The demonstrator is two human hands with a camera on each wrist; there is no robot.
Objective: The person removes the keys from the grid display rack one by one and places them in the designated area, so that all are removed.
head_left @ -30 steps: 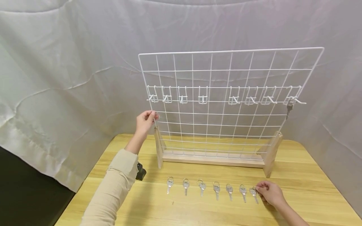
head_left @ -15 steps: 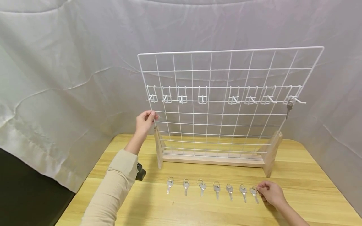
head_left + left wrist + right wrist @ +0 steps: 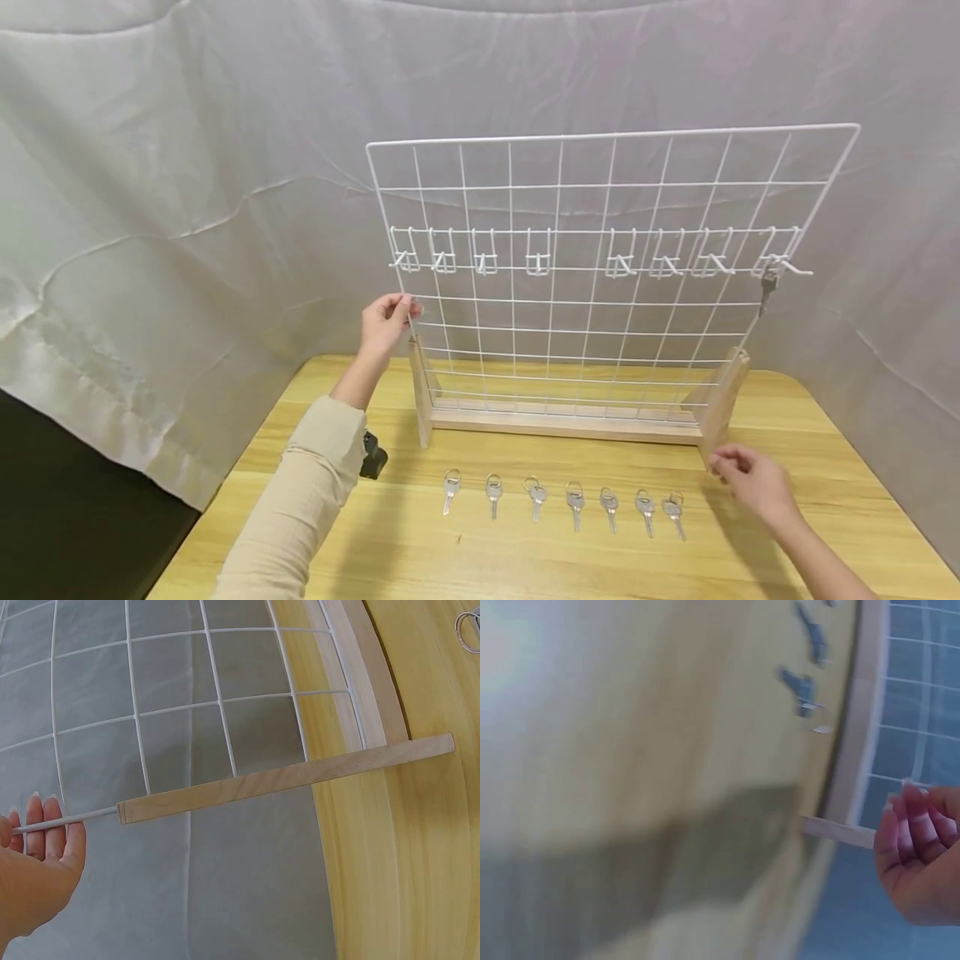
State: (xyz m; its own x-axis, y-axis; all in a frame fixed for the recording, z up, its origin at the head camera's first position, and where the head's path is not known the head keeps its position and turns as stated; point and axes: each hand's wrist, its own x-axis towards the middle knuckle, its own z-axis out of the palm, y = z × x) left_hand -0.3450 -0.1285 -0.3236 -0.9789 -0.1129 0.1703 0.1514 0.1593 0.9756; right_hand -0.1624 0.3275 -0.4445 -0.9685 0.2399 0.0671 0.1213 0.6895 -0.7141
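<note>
My left hand (image 3: 384,323) grips the left side wire of a white wire grid panel (image 3: 570,300), just above its wooden stand (image 3: 562,421). In the left wrist view the fingers (image 3: 54,836) curl round that wire. Off the table at the right, beside the stand's right foot, my right hand (image 3: 753,483) has loosely bent fingers and nothing visible in them. A key with a ring (image 3: 675,515) lies on the table left of it, the rightmost in a row of several keys. One key (image 3: 768,287) hangs from the rightmost hook (image 3: 780,265) on the grid.
Several more white hooks (image 3: 537,260) line the grid's middle, with no keys on them. A small black object (image 3: 372,456) sits on the wooden table (image 3: 525,562) near the left forearm. Grey curtain (image 3: 225,208) surrounds the table's back and sides.
My right hand has let go of the rightmost key's ring and moved up and to the right. That key stays on the table. The left hand keeps its grip on the grid.
</note>
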